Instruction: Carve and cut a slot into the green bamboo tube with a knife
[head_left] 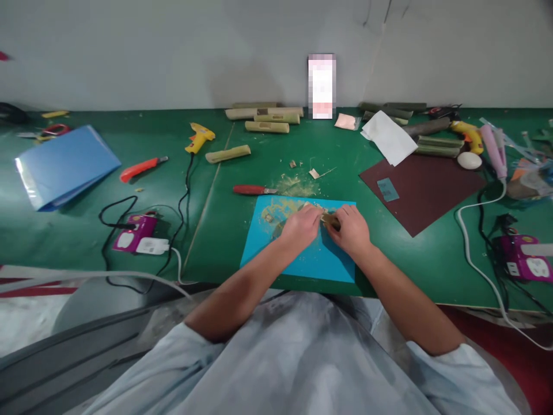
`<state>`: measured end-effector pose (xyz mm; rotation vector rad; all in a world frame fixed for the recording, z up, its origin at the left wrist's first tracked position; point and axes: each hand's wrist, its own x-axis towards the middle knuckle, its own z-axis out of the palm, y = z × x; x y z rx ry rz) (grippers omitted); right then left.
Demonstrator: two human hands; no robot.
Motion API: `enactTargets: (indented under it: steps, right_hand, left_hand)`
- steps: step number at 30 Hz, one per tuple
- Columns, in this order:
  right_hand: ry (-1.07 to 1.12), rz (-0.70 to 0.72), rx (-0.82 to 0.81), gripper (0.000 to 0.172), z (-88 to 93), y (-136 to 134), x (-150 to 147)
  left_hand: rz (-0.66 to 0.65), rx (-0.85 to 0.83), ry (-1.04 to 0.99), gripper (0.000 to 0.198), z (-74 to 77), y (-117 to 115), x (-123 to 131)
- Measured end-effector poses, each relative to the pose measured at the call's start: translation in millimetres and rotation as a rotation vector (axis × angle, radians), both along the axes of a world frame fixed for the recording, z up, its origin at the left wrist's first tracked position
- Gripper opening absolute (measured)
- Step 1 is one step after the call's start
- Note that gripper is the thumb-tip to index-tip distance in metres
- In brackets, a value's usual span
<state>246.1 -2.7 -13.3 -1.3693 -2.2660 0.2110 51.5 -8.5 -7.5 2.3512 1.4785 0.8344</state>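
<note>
Over a blue sheet [298, 268], my left hand [299, 228] and my right hand [351, 228] meet at a short bamboo piece [330, 219]. Both hands are closed on it, and most of it is hidden by the fingers. Pale shavings [283, 206] are scattered on the sheet and just beyond it. A red-handled knife [249, 189] lies past the sheet's far left corner, its blade towards the shavings. Small bamboo chips [314, 173] rest on the green table [216, 230] beyond my hands.
Bamboo tubes [266, 127] line the back by a propped phone [322, 86]. To the left are a yellow glue gun [200, 137], red cutter [140, 169], blue folder [67, 164] and power strip [135, 233]. Brown paper [415, 199] and another glue gun [469, 134] lie right.
</note>
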Motion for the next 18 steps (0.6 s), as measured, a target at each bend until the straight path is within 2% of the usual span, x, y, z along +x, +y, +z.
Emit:
enactTargets:
  steps: [6,12,18]
  right_hand:
    - [-0.012,0.006,0.008,0.015,-1.5,1,-2]
    - [0.003,-0.012,0.017,0.018,-1.9,-1,0]
    - [0.018,-0.001,0.004,0.019,-2.5,-1,0]
  left_hand:
    - [0.079,0.094,0.035,0.024,-0.5,-5,-31]
    - [0.073,0.060,0.003,0.026,-1.0,10,-21]
    - [0.061,0.060,0.035,0.028,1.0,2,-32]
